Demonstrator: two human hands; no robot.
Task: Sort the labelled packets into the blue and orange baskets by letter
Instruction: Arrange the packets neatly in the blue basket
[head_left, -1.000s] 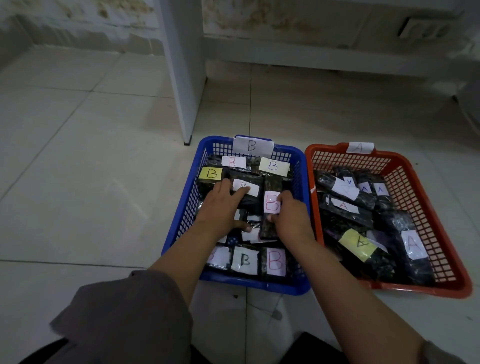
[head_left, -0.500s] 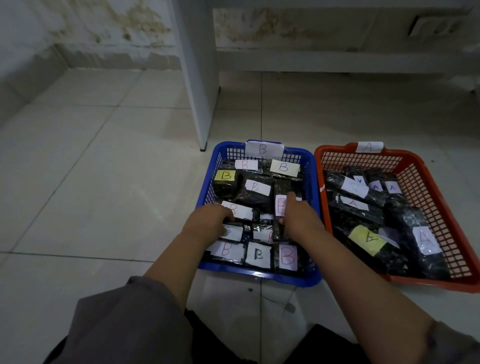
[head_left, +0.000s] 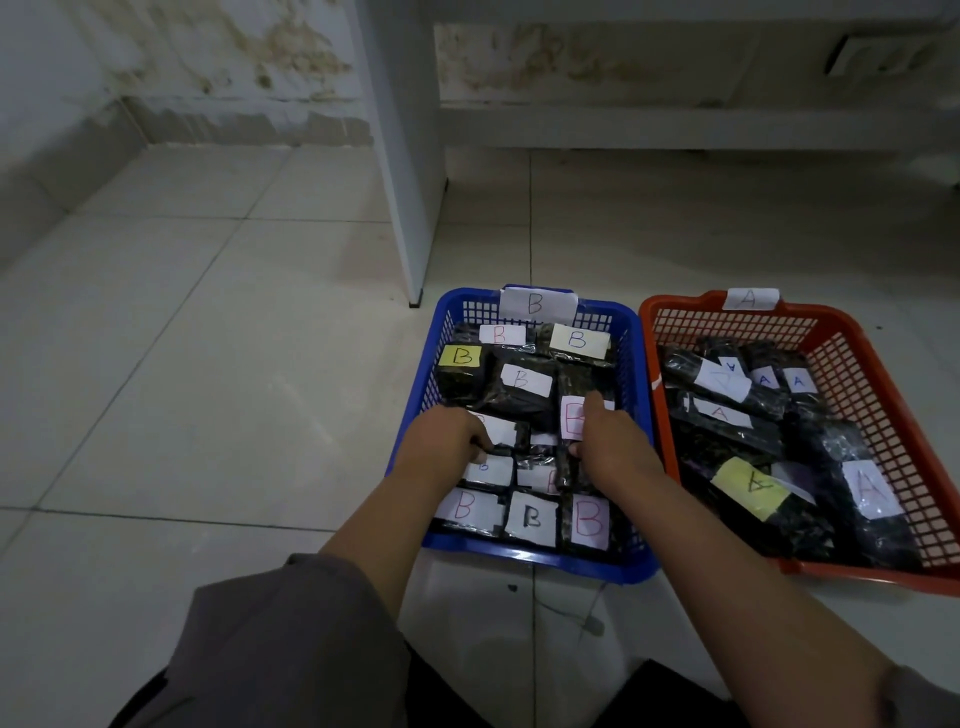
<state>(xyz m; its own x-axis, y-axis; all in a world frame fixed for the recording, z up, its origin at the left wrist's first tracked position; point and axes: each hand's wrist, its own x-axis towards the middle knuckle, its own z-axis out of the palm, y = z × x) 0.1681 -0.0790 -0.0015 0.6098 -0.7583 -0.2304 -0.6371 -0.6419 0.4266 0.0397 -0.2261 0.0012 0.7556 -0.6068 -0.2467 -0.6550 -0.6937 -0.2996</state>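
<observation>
A person sits on a pale tiled floor, both forearms reaching into a blue basket tagged B. The left hand lies knuckles-up on the dark packets, fingers curled under at a white label; whether it pinches a packet cannot be told. The right hand rests beside it, thumb raised against a pink B label, its other fingers hidden. Every label visible here reads B. To the right, touching, stands the orange basket tagged A, holding A packets. Tidying well probably means pressing packets flat, labels up, and checking each letter.
</observation>
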